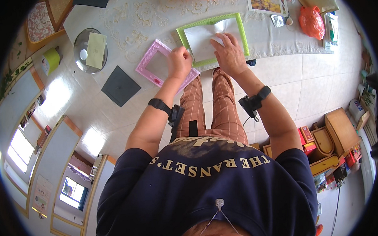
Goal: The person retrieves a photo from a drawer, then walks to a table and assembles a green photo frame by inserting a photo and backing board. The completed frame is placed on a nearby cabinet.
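Person in dark navy short-sleeved T-shirt and rust-coloured checked trousers.
Pale lettering across the shirt; black strap with small clipped device and thin cable on each wrist; thin chain at the neck.

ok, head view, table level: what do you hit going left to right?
Round glass lid with a pale green envelope on it → black square card → pink frame → left hand → right hand on the green frame → orange bag.

On the white embossed tablecloth [152,19], the right hand [229,54] presses flat on the white sheet inside a green picture frame [212,38], while the left hand [179,62] is closed at that frame's lower left corner, beside a pink frame [164,64].
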### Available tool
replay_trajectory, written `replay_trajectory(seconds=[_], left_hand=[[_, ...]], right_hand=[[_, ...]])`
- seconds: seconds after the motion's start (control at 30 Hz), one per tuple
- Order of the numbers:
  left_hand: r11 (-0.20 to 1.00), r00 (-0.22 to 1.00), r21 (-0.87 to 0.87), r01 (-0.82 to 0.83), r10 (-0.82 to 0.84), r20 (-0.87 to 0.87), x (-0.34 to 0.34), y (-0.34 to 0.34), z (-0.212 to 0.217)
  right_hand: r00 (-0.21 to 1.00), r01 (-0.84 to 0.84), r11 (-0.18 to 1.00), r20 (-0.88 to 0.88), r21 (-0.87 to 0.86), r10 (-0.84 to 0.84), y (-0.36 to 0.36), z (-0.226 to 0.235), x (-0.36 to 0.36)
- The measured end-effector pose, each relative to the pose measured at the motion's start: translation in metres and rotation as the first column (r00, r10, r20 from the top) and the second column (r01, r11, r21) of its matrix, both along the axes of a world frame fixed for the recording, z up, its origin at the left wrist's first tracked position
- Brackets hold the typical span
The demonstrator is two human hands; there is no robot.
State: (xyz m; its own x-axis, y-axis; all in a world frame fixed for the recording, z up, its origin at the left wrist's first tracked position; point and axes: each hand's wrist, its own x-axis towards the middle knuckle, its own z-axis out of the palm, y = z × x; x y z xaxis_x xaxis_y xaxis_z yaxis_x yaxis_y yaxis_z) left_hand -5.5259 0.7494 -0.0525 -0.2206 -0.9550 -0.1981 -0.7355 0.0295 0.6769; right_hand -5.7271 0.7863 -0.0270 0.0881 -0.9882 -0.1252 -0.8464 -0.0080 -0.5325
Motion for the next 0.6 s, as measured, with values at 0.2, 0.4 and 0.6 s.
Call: replay_trajectory(seconds=[0.2,0.4,0.6], left_hand=[[0.998,0.999,0.046,0.043,-0.043,0.005,0.001,0.015,0.002],[0.991,0.991,0.105,0.079,-0.089,0.103,0.001,0.034,0.004],[0.919,0.998,0.392,-0.039,0.057,-0.035,0.004,0.041,0.009]], right_hand=[[0.999,-0.010,1.000,0.030,-0.027,0.011,0.001,-0.001,-0.002],[1.000,-0.001,1.000,0.013,-0.004,0.001,0.001,-0.001,0.000],[1.000,-0.007,1.000,0.007,0.006,0.007,0.000,0.000,-0.001]])
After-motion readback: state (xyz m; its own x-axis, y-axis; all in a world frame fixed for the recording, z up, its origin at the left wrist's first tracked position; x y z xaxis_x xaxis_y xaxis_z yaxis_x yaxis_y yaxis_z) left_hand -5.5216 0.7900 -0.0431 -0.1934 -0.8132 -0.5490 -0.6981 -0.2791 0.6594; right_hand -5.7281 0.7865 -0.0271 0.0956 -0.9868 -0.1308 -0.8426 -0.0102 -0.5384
